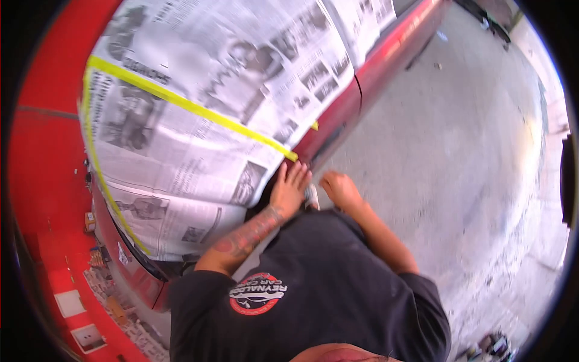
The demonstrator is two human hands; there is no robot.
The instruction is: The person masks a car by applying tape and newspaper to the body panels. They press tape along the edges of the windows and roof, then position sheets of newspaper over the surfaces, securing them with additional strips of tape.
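Sheets of newspaper cover a large part of a red car. A strip of yellow masking tape crosses the paper, and another strip runs down its left edge. My left hand lies with fingers stretched out at the paper's lower right edge, just below the end of the crossing strip. It appears to rest on the car's side. To its right, over the floor, my right hand is closed with its fingers curled in. Whatever it may hold is hidden.
A grey concrete floor extends to the right of the car. On the left stands a red wall, with papers and small boxes low along it. Dark objects lie at the bottom right.
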